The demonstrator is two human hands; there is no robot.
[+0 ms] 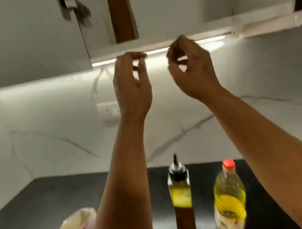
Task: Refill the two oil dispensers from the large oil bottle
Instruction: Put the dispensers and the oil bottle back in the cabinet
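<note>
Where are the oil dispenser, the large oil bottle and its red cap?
oil dispenser [182, 199], head view: on its glass body.
large oil bottle [228, 199], head view: on its yellow body.
red cap [228, 164], head view: on the cap's side.

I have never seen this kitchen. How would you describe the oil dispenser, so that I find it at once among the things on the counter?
Look at the dark counter under the white marble wall. Two bottles stand side by side between the person's raised forearms. The oil dispenser is the left one: a slim, square glass bottle with a black pointed pour spout, while its neighbour, the large oil bottle, is rounder, clear yellow plastic with a red cap.
</note>
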